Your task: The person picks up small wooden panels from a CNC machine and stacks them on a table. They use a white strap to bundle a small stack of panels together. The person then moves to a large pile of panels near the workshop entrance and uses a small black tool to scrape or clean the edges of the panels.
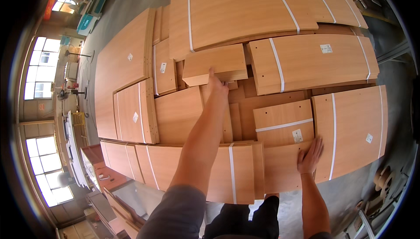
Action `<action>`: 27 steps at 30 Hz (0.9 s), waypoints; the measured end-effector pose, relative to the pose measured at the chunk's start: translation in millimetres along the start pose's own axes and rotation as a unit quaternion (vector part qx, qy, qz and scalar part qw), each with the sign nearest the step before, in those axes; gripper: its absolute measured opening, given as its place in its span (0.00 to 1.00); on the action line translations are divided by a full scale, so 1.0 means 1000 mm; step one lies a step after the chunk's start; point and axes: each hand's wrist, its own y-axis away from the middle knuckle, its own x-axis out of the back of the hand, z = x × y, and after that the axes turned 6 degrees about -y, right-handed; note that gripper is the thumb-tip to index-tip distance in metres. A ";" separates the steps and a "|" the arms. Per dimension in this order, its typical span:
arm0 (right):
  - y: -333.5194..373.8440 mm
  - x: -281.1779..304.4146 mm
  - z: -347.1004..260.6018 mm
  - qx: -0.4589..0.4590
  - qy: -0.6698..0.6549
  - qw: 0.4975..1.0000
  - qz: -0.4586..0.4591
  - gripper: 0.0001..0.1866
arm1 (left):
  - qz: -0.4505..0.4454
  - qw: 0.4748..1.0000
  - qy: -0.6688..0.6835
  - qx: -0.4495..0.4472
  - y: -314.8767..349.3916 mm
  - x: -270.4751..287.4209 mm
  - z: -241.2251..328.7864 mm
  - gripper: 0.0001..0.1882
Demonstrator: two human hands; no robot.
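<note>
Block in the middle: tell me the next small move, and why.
Probably bring the right hand to the block's right end: the left hand alone grips it, near the middle of its front edge, while the right lies open on the boards, gripping nothing.

The small panel (214, 62) at your left hand (217, 85) is light orange-brown, with faint wood grain. At your right hand (310, 156), the wide panel (353, 127) has the same colour, and white straps (334, 138) make two stripes on it; its label (369, 138) is white with dark marks. Below your left hand, your sleeve (179, 210) is dark grey, your trousers (236, 222) black.
</note>
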 end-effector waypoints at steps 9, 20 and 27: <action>-0.001 -0.001 -0.002 -0.024 0.024 0.999 -0.040 0.39 | -0.047 0.996 0.077 0.025 -0.041 -0.005 -0.010 0.38; 0.000 -0.002 0.000 -0.007 0.006 1.000 -0.023 0.39 | -0.113 0.993 0.010 0.008 -0.047 0.016 -0.016 0.42; -0.002 -0.004 -0.002 -0.007 0.020 1.000 -0.017 0.39 | -0.132 0.991 -0.009 -0.002 -0.041 0.013 -0.027 0.41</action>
